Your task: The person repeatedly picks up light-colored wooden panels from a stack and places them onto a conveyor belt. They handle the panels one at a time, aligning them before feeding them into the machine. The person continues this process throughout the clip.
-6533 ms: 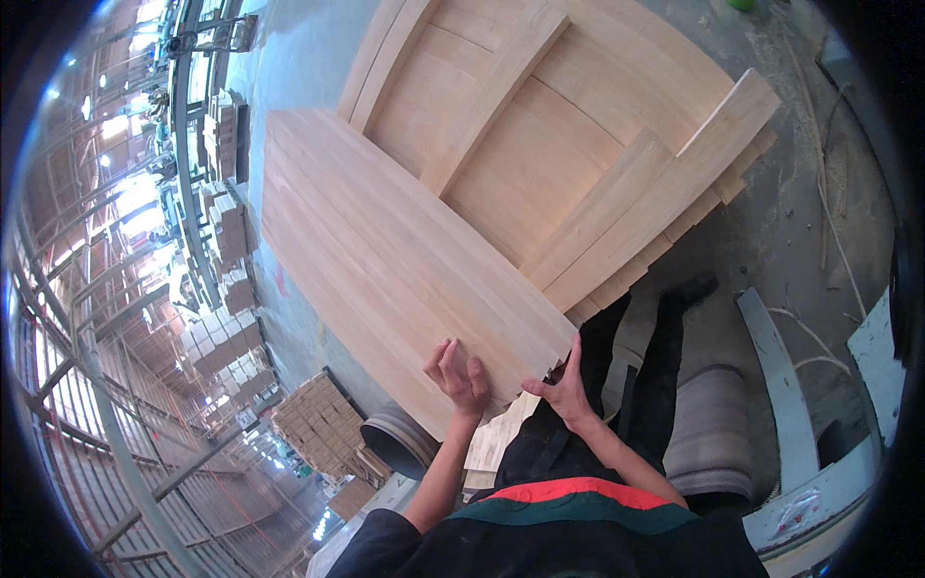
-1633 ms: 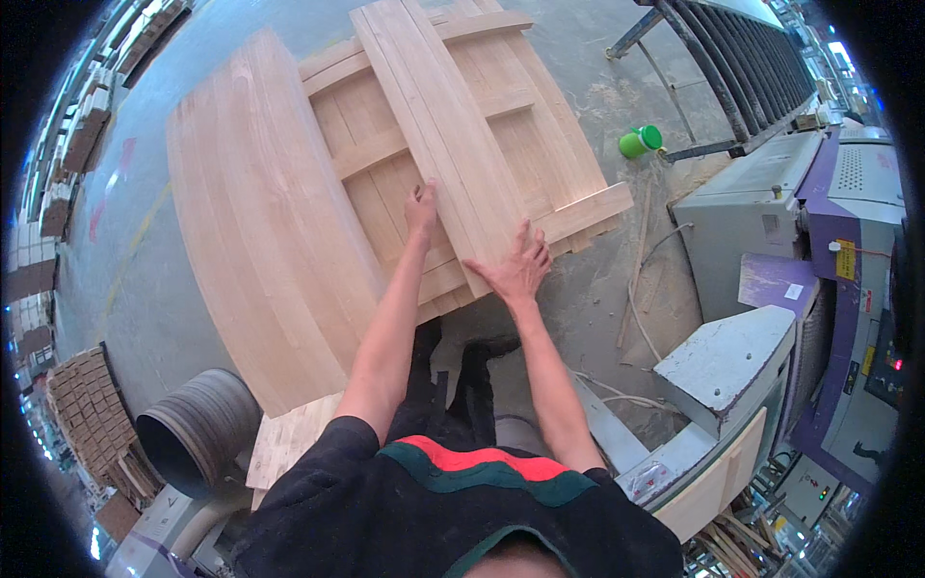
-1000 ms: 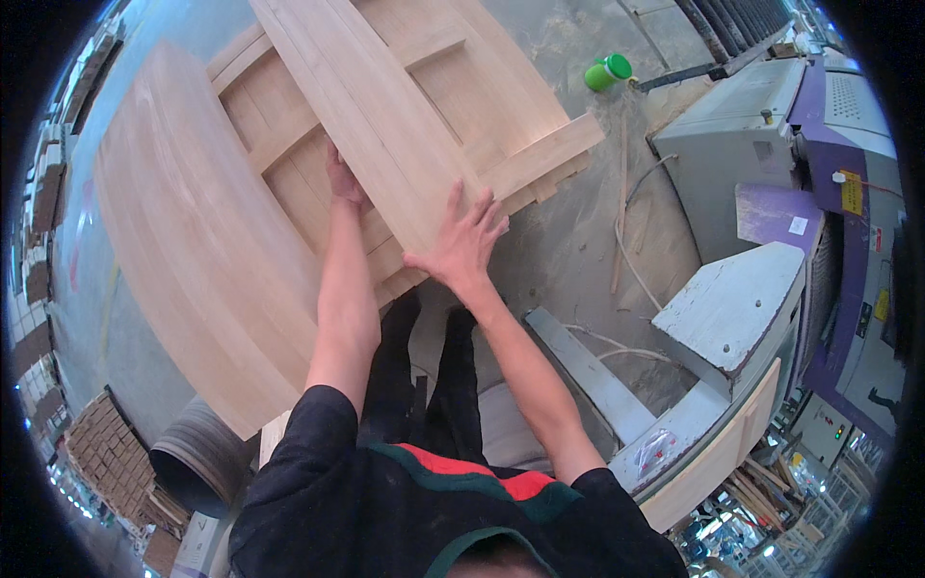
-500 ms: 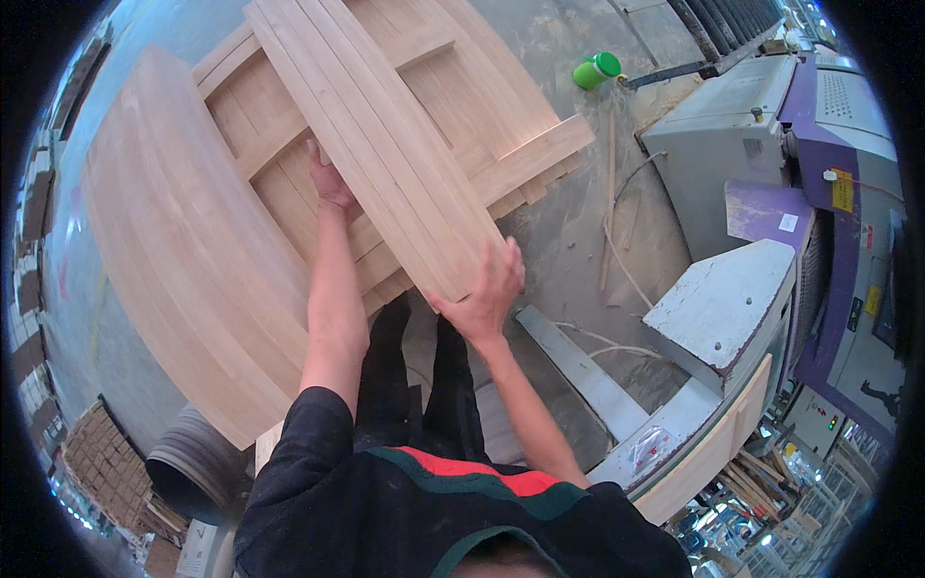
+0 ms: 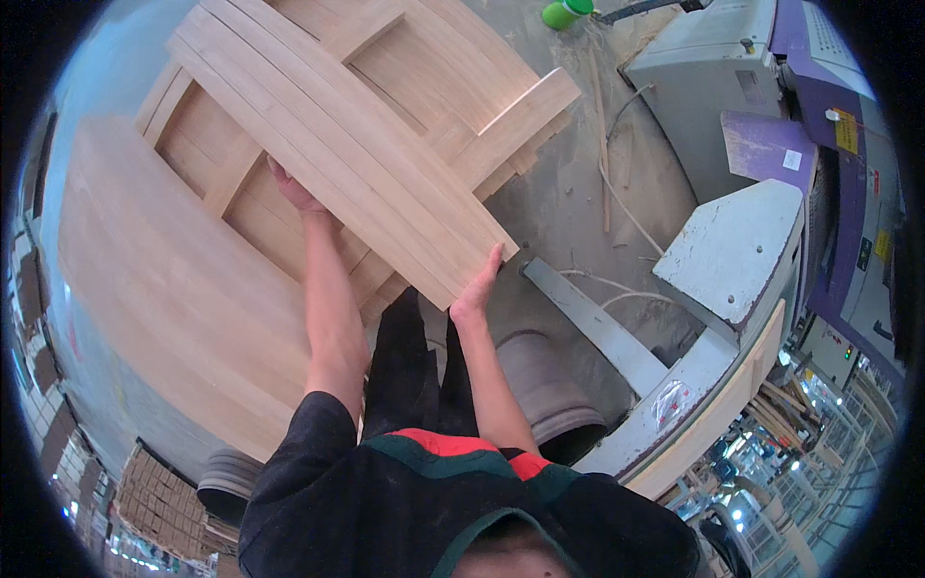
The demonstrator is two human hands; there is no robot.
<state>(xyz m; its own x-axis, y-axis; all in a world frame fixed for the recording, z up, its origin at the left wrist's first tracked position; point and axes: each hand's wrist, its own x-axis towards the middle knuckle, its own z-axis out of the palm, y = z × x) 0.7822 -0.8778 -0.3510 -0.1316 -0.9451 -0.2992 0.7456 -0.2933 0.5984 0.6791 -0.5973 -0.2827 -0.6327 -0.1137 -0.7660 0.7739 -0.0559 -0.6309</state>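
Note:
A long pale wooden panel (image 5: 337, 144) with lengthwise grooves lies slantwise in front of me, its far end to the left. My left hand (image 5: 299, 190) grips its left long edge, the fingers partly hidden beneath. At its near end my right hand (image 5: 474, 291) holds the corner, thumb along the edge and the other fingers mostly out of sight below. Under the panel are several framed wooden pieces (image 5: 231, 188) with crossbars. A wide smooth wooden board (image 5: 164, 270) lies to the left of my left forearm.
To the right stands a grey and purple machine (image 5: 713, 96) with a white metal plate (image 5: 737, 255) and a floor-level metal bar (image 5: 597, 323). A green bottle (image 5: 567, 12) is at the far side. Ridged hose (image 5: 554, 390) lies near my legs, with a cable (image 5: 626, 207) on the floor.
The panel has swung, its far end moving left. My right hand, earlier with raised, spread fingers at the near end, now wraps under the corner. The whole view has shifted as well.

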